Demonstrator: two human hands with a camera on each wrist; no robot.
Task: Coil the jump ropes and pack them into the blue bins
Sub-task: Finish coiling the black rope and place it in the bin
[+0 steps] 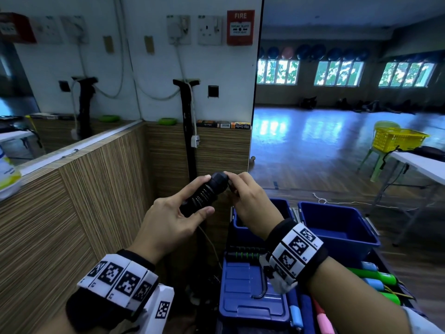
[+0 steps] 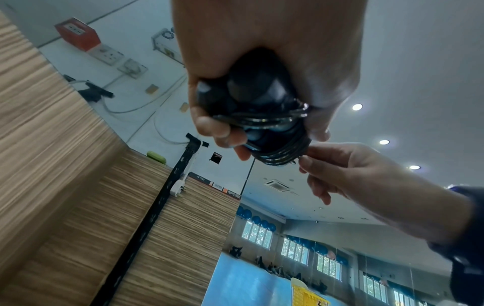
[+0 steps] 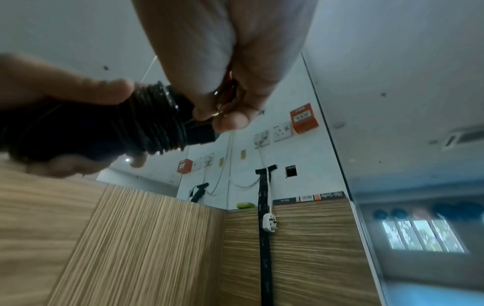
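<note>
1. The jump rope [image 1: 204, 192] is held in the air, above and to the left of the blue bin [image 1: 338, 225]. Its thin black cord is wound tightly round the paired handles.
2. Handling, as judged: light; stiff handles; springy, slick cord likely to unwind if released. Take hold across the handles, over the windings.
3. The left hand [image 1: 168, 220] grips the handle bundle, thumb and fingers curled round it, palm turned inward, wrist raised.
4. The right hand [image 1: 248, 198] pinches the cord end at the bundle's top, fingers bent downward, wrist arched above the blue bin.
</note>
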